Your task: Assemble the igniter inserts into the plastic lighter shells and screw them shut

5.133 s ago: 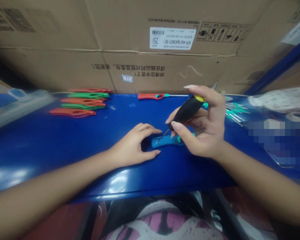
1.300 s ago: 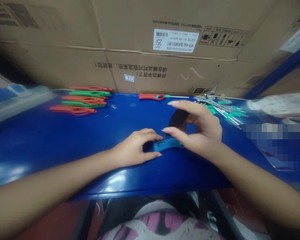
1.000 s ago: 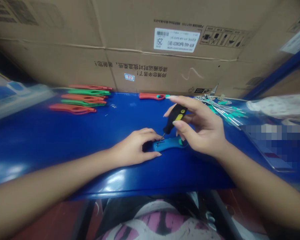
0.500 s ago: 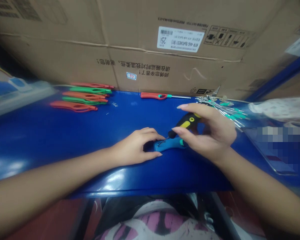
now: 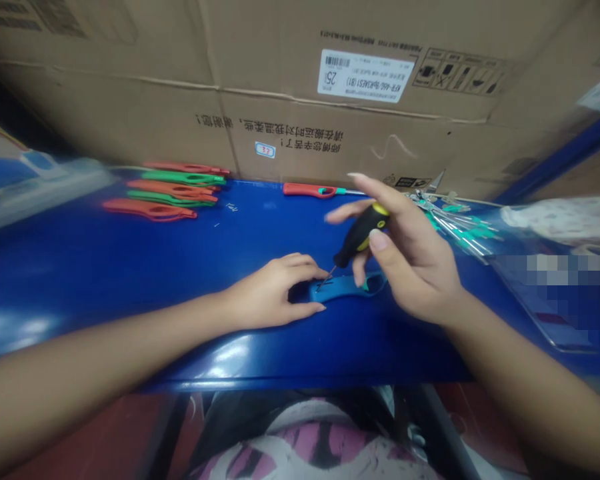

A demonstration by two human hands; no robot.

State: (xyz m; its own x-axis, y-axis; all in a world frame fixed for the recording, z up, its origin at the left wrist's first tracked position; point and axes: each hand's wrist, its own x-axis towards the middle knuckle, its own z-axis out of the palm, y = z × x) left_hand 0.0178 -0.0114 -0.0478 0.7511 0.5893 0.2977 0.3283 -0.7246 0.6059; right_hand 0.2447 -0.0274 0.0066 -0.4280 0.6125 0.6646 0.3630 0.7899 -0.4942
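A blue and teal lighter body [image 5: 343, 287] lies flat on the blue table [image 5: 130, 267]. My left hand [image 5: 273, 293] rests on the table with thumb and forefinger pinched round the body's left end. My right hand [image 5: 410, 257] grips a black and yellow screwdriver [image 5: 357, 235] between thumb and fingers. The tool slants down to the left, and its thin tip touches the body near my left fingertips.
Red and green lighter bodies [image 5: 167, 193] lie in a row at the back left. One red lighter [image 5: 313, 191] sits by the cardboard box [image 5: 300, 93]. A heap of thin metal rods with teal ends [image 5: 455, 217] lies at the right.
My right hand has turned the screwdriver between its fingers, lowering then raising the handle, with the tip kept on the blue body. My left hand has stayed put.
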